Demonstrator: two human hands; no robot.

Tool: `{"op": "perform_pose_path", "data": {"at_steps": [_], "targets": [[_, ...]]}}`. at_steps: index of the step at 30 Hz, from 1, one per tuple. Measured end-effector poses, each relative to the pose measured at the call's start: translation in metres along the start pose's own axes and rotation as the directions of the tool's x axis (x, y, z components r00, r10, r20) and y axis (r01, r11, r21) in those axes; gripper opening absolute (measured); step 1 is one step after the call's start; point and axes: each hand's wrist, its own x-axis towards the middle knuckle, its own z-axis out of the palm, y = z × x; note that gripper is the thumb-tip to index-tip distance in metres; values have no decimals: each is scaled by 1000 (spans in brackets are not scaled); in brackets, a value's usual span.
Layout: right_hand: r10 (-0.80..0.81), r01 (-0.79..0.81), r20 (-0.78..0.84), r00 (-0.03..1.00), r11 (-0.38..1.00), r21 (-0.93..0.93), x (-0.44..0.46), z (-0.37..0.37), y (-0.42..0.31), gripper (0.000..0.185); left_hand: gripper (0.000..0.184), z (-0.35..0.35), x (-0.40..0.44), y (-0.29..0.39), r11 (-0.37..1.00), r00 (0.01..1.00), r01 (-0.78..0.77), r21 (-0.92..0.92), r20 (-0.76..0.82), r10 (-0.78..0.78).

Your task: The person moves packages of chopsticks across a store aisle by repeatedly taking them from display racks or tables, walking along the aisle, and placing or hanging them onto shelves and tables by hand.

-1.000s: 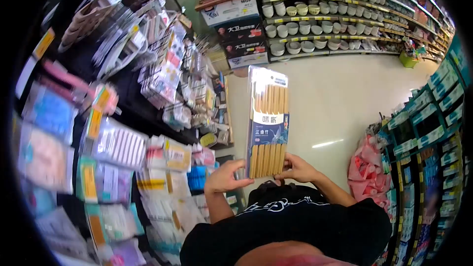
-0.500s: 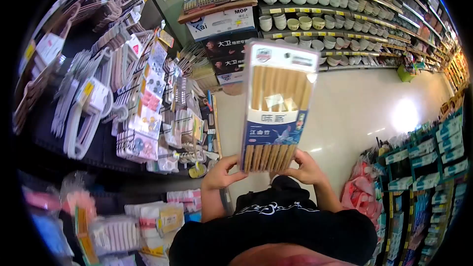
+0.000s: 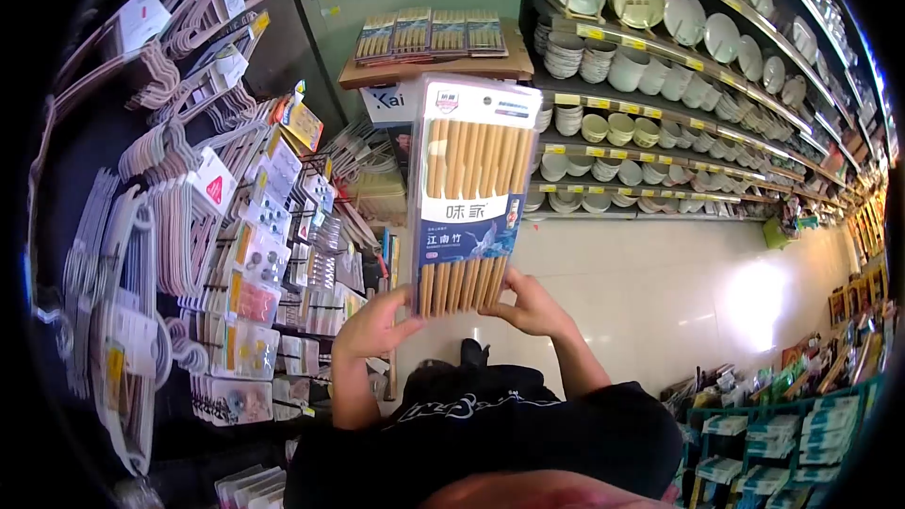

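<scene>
A clear pack of wooden chopsticks (image 3: 471, 203) with a blue and white label is held upright before my chest. My left hand (image 3: 375, 323) grips its lower left edge, thumb at the front. On the lower right corner, my right hand (image 3: 534, 307) pinches the pack, and its fingers are partly hidden behind it. Beyond the pack, several similar packs (image 3: 431, 31) lie on a cardboard box top.
Hangers (image 3: 179, 226) and small carded goods (image 3: 256, 302) hang at the left. Shelves of bowls (image 3: 627, 71) and plates (image 3: 683, 17) run along the back right. Pale floor (image 3: 632, 273) shows in the middle. Boxed goods (image 3: 773, 434) stand on a green rack at the lower right.
The view has shifted, bringing the packs on the box and the plates more into sight. Both hands still hold the chopstick pack, which appears larger than in the earliest frame and now sits further left.
</scene>
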Motion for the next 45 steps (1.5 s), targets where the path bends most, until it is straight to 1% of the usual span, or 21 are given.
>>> {"op": "perform_pose_path", "data": {"at_steps": [3, 5, 6, 7, 10, 15, 16, 18, 19, 22, 23, 24, 26, 29, 32, 33, 37, 40, 41, 43, 45], "targets": [[-34, 34, -40, 999, 999, -3, 56, -12, 3, 37, 45, -26, 41, -3, 999, 992, 34, -8, -122, -35], [-50, 52, -47, 998, 998, 35, 86, -13, 21, 38, 46, -36, 62, -30, 993, 986, 37, -116, -158, -55], [0, 0, -2, 1000, 1000, 17, 100, -16, 34, 40, 46, -39, 72, -47, 985, 983, 38, -170, -173, -68], [47, -47, 40, 998, 999, -4, 116, -22, 46, 41, 48, -44, 80, -67, 962, 982, 82, -260, -144, -123], [169, -165, 137, 976, 985, -43, 161, -35, 69, 43, 51, -76, 112, -96, 933, 945, 327, -148, 55, -323], [277, -252, 183, 943, 956, -148, 256, -71, 82, 44, 48, -130, 193, -150, 816, 951, 309, -489, 170, -258], [244, -218, 157, 957, 962, -165, 282, -83, 85, 44, 50, -148, 218, -154, 791, 971, 228, -568, 196, -139], [176, -151, 113, 978, 969, -197, 329, -105, 88, 45, 49, -183, 267, -176, 881, 984, 160, -445, 142, -107], [252, -234, 50, 966, 945, -228, 353, -116, 85, 45, 50, -200, 294, -184, 862, 984, 139, -488, 168, -64], [181, -203, -97, 979, 920, -334, 416, -151, 100, 44, 43, -240, 374, -182, 795, 999, 41, -605, 33, -26], [160, -181, -118, 980, 964, -193, 434, -163, 97, 44, 41, -248, 400, -187, 787, 1000, 13, -617, 25, 3], [213, -251, -180, 960, 941, -226, 450, -173, 93, 45, 40, -255, 426, -192, 781, 999, -16, -624, 14, 32], [249, -254, -230, 941, 967, 8, 478, -195, 89, 45, 39, -267, 468, -192, 766, 998, -52, -641, -9, 60], [232, -99, -305, 924, 913, 395, 513, -220, 99, 45, 39, -277, 515, -184, 740, 998, -51, -671, -53, 21], [137, -8, -300, 944, 919, 394, 546, -245, 116, 44, 32, -286, 546, -178, 696, 987, -36, -717, -134, -87], [175, -52, -291, 941, 921, 386, 555, -251, 122, 45, 30, -285, 557, -188, 681, 979, -45, -731, -169, -117], [276, -172, -155, 949, 861, 479, 601, -268, 134, 44, 17, -281, 583, -206, 663, 886, -53, -747, -341, -314], [253, -247, 8, 968, 938, 241, 622, -285, 147, 46, 17, -267, 592, -206, 612, 779, -60, -789, -420, -466], [199, -189, 1, 980, 927, 324, 626, -285, 151, 49, 16, -263, 595, -203, 601, 752, -86, -795, -447, -484], [169, -157, -41, 985, 966, 206, 630, -288, 144, 60, 16, -257, 602, -200, 599, 686, -131, -790, -509, -521], [142, -140, -40, 989, 988, 58, 632, -297, 154, 79, 15, -247, 611, -202, 612, 602, -171, -772, -574, -555]]}}
